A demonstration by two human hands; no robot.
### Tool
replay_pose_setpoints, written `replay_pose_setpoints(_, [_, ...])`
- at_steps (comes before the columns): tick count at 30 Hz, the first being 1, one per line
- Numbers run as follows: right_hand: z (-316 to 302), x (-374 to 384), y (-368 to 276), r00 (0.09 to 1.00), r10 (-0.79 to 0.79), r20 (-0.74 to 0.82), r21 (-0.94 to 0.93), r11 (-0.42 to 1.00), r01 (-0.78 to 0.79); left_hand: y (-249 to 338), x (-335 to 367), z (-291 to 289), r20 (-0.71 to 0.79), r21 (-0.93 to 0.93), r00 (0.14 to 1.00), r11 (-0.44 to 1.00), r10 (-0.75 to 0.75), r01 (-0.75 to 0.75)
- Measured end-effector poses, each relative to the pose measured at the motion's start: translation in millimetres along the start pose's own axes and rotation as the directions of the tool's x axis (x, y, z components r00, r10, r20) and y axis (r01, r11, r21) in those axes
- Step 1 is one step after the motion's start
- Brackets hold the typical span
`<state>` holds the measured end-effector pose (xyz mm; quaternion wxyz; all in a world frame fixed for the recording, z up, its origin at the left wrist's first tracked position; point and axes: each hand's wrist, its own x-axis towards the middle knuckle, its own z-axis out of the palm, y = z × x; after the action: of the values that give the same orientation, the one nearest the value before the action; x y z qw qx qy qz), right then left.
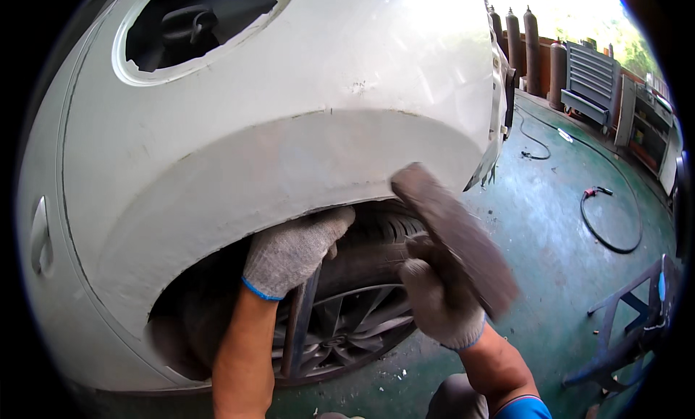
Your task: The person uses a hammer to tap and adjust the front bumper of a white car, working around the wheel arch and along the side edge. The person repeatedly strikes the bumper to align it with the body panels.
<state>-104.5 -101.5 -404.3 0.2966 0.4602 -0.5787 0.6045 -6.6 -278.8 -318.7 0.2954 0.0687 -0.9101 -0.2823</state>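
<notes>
My left hand (293, 249), in a grey knit glove with a blue cuff, is closed at the lip of the wheel arch. A dark flat metal bar (299, 325) runs down from it in front of the wheel (340, 339); its upper end is hidden by the glove and the arch. My right hand (438, 292), gloved alike, grips a long flat brown block (460, 242), blurred and tilted beside the arch's right end. The white car panel (289, 151) has scuffs and dull patches around the arch.
A dark plastic stool (633, 325) stands at the lower right. On the green floor (536, 202) lie a cable (630, 249) with a red-marked end and small debris. Gas cylinders (532, 50), a grey tool cabinet (590, 82) and open shelving (648, 129) stand farther back.
</notes>
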Motion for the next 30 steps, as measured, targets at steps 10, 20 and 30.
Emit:
replay_pose_setpoints(10, [-1.7,8.4,4.4,0.988,0.008,0.152,0.075,0.997,-0.019,-10.5,0.9,-3.2,-0.007,0.318,0.939,0.891,0.344,-0.324])
replay_pose_setpoints(20, [10.8,14.3,7.3,0.988,0.072,0.138,-0.031,0.997,-0.068,-7.6,-2.0,-4.9,0.013,0.064,0.991,0.989,0.133,-0.134])
replay_pose_setpoints(30, [-4.3,17.5,2.7,0.867,0.313,0.388,-0.051,0.946,-0.319,13.5,-1.1,1.4,-0.009,-0.172,0.986,0.972,-0.166,0.162])
